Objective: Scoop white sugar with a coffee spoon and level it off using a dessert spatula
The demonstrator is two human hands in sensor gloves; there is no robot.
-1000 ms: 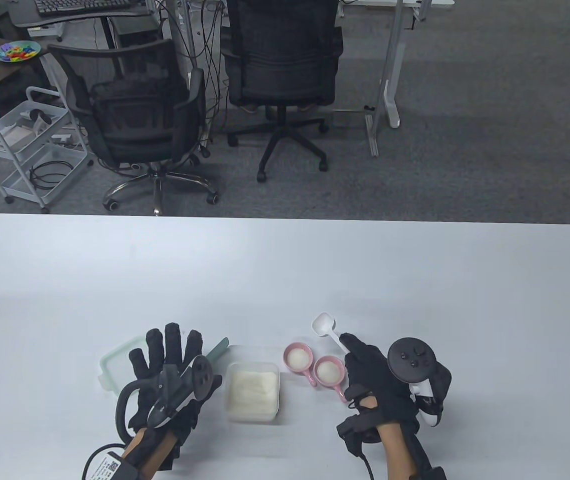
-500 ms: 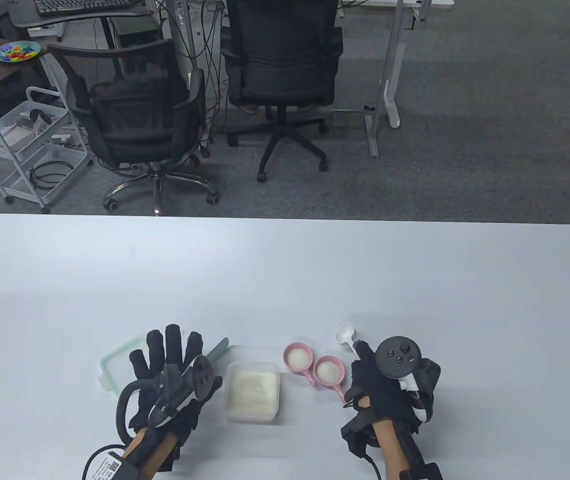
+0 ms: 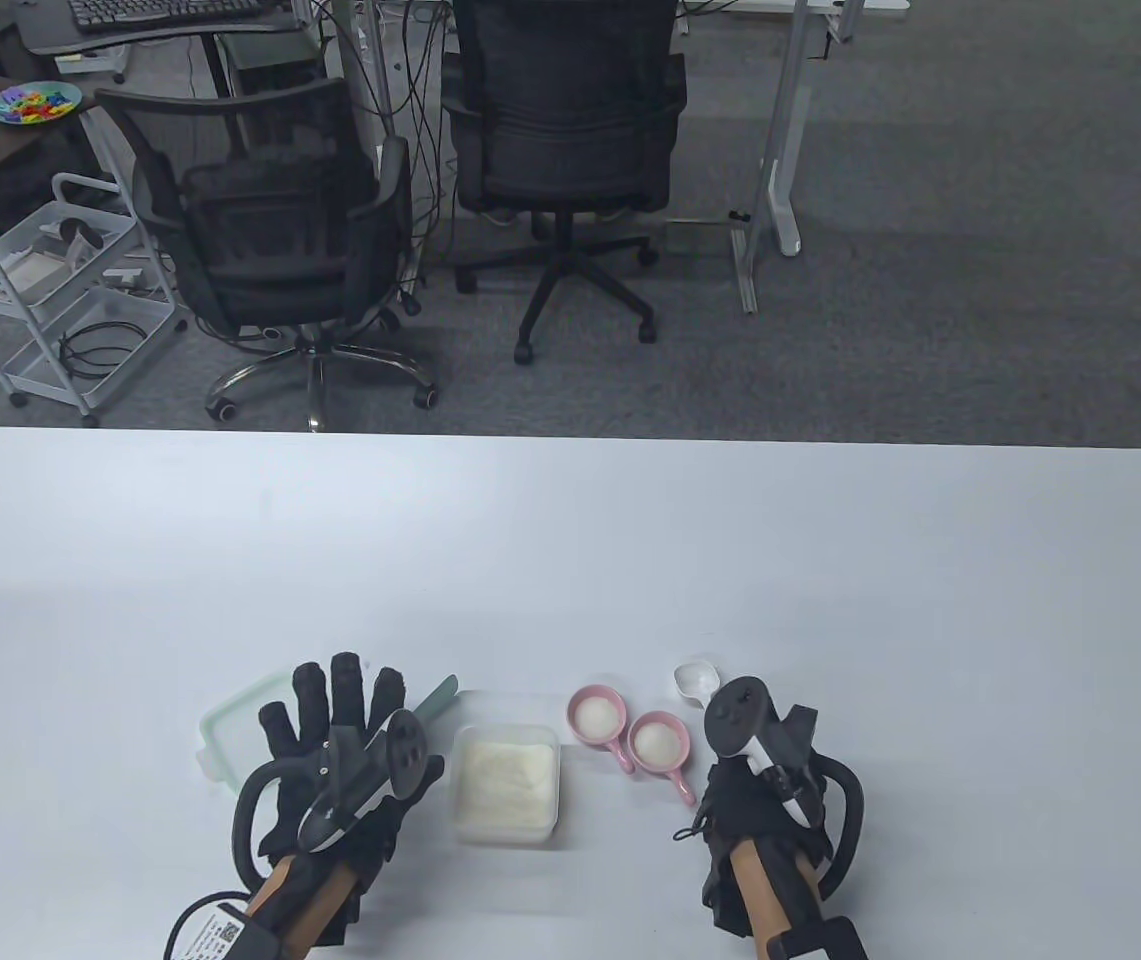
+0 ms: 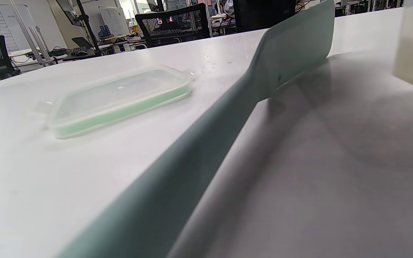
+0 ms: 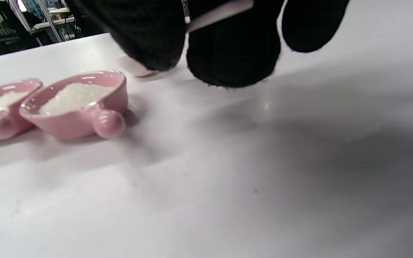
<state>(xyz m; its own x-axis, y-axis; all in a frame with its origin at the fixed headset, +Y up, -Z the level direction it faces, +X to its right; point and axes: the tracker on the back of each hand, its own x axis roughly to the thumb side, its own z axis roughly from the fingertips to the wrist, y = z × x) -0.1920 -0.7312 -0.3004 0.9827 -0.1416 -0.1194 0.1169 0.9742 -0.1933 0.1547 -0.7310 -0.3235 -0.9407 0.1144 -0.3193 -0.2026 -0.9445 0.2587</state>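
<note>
A white coffee spoon (image 3: 694,682) sticks out beyond my right hand (image 3: 736,792), which grips its handle just right of the pink cups. In the right wrist view the white handle (image 5: 221,12) runs between my gloved fingers (image 5: 233,53), with the bowl (image 5: 133,68) low over the table. A clear tub of white sugar (image 3: 507,780) stands between my hands. My left hand (image 3: 330,715) lies flat with fingers spread over the green dessert spatula (image 3: 440,697), whose blade pokes out to the right. The spatula (image 4: 235,107) fills the left wrist view.
Two small pink handled cups (image 3: 596,716) (image 3: 658,743) hold white sugar, right of the tub. They show at the left of the right wrist view (image 5: 74,104). The tub's green-rimmed lid (image 3: 226,716) lies partly under my left hand and shows in the left wrist view (image 4: 120,98).
My right hand has taken hold of the spoon, pulled it nearer and to the right, and turned at the wrist. The left hand has not moved.
</note>
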